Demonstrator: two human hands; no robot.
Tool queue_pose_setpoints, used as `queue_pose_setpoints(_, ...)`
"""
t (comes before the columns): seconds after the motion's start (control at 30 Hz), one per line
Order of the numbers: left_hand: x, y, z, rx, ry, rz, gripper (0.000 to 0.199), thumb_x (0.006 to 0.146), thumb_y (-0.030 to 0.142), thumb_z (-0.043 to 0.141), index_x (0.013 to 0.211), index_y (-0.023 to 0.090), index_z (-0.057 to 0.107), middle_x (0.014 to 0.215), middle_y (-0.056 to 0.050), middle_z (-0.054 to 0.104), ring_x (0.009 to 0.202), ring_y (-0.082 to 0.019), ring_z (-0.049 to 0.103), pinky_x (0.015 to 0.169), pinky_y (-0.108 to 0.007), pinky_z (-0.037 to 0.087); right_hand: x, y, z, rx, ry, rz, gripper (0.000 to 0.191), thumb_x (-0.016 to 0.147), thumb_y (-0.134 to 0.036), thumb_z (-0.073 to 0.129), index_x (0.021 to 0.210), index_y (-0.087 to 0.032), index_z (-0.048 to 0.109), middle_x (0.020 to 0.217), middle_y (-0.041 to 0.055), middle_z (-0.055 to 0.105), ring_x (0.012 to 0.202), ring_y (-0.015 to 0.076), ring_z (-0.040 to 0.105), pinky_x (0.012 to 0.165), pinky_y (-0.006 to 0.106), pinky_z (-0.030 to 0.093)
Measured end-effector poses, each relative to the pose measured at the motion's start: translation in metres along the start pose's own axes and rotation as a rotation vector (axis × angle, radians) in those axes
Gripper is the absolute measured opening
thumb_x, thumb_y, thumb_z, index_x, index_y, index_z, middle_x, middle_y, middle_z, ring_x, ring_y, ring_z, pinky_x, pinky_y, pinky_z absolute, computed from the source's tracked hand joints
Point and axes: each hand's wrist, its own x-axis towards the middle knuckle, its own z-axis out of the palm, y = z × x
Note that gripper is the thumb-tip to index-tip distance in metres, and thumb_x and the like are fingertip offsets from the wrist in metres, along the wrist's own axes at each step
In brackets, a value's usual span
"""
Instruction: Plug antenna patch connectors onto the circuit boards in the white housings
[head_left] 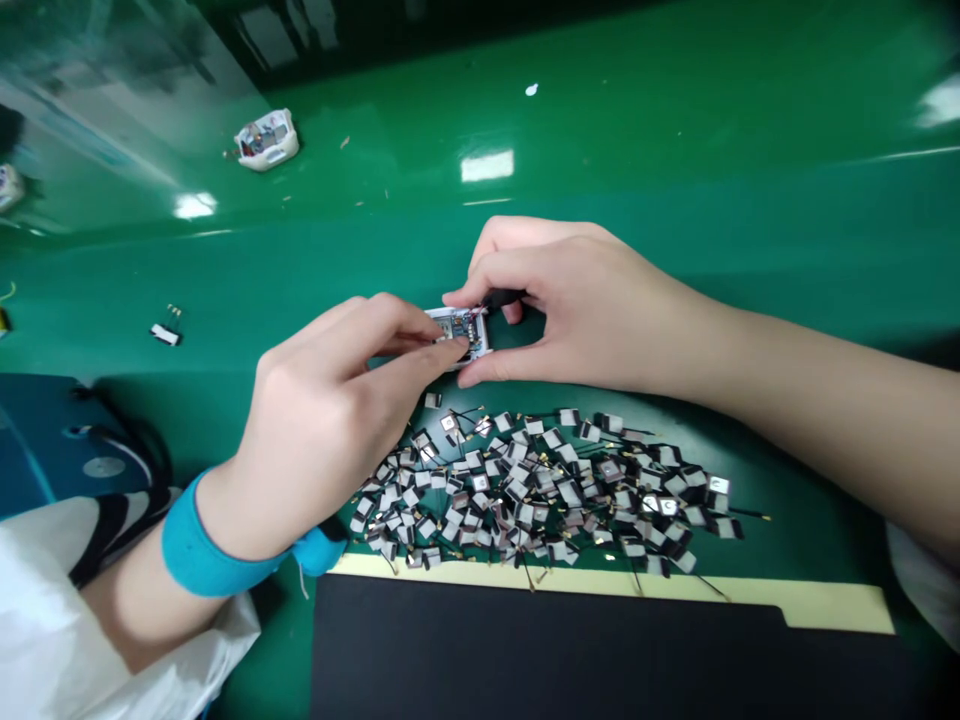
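Observation:
My left hand [330, 400], with a teal wrist strap [214, 540], grips a small white housing with a circuit board [478, 328] inside it. Its thumb presses on the board. From the right, my right hand [592, 300] closes around the same housing, index finger at the upper corner and thumb at the lower one. A short black piece [504, 298] juts from the housing's right end beneath the right fingers; its kind is unclear. Just below both hands spreads a pile of small grey-and-black square parts with thin leads [517, 485].
A black sheet [585, 660] over a yellow strip [832, 603] borders the pile in front. Another open white housing [267, 140] lies at the upper left. A small white-and-black part with pins [166, 333] and a blue case [52, 440] are on the left.

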Motion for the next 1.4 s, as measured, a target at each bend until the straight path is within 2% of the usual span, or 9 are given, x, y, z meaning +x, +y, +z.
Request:
queue_pose_setpoints(0.17,0.0023,0.0019,-0.0005,0.021,-0.010,-0.009,0.011,0.084,0.019,0.051,0.085,0.019,0.062,0.085,-0.002,0.059,0.073,-0.013,0.057,0.061,-0.024,0.046,0.0002,0.0009,0.0003,-0.002,-0.009,-0.003,0.038,0.066,-0.040,0.069,0.089,-0.011,0.061,0.085,0.0051,0.051,0.065,0.0095,0.045,0.054,0.023,0.036)
queue_pose_setpoints(0.33,0.0038,0.0035,-0.0007,0.004,-0.026,-0.044,0.012,0.084,0.020,0.051,0.082,0.017,0.063,0.082,-0.003,0.059,0.072,-0.012,0.056,0.061,-0.024,0.044,-0.0003,0.0012,0.0009,-0.031,-0.001,0.006,0.037,0.065,-0.045,0.068,0.086,-0.015,0.060,0.086,0.0041,0.052,0.073,0.0124,0.049,0.061,0.025,0.041)
queue_pose_setpoints(0.53,0.0061,0.0060,-0.0010,-0.021,-0.002,-0.091,0.010,0.082,0.019,0.055,0.078,0.015,0.063,0.078,-0.001,0.059,0.069,-0.008,0.055,0.059,-0.020,0.043,0.0005,0.0003,0.0000,-0.061,-0.023,0.021,0.037,0.066,-0.046,0.067,0.085,-0.015,0.059,0.087,0.0047,0.052,0.073,0.0129,0.050,0.060,0.025,0.042)
queue_pose_setpoints(0.87,0.0012,0.0040,-0.0005,0.001,0.000,0.001,0.010,0.081,0.015,0.054,0.084,0.015,0.064,0.083,-0.004,0.058,0.072,-0.011,0.054,0.061,-0.022,0.043,-0.0002,0.0006,0.0008,-0.068,0.004,-0.005,0.037,0.066,-0.046,0.066,0.084,-0.014,0.060,0.085,0.0048,0.052,0.075,0.0138,0.051,0.061,0.025,0.043)
queue_pose_setpoints(1.03,0.0025,0.0051,-0.0012,-0.010,-0.016,-0.056,0.012,0.083,0.017,0.053,0.082,0.014,0.064,0.082,-0.004,0.058,0.072,-0.011,0.055,0.061,-0.022,0.044,-0.0012,0.0018,0.0016,-0.019,0.023,-0.009,0.034,0.066,-0.042,0.067,0.082,-0.013,0.060,0.084,0.0044,0.051,0.076,0.0139,0.051,0.062,0.025,0.042)
queue_pose_setpoints(1.4,0.0015,0.0045,-0.0003,-0.017,-0.007,-0.032,0.013,0.083,0.016,0.052,0.085,0.013,0.065,0.085,-0.005,0.059,0.074,-0.013,0.056,0.063,-0.025,0.045,0.0010,0.0019,0.0015,-0.087,-0.006,0.000,0.038,0.068,-0.046,0.064,0.087,-0.013,0.062,0.084,0.0041,0.050,0.063,0.0087,0.047,0.050,0.021,0.036)
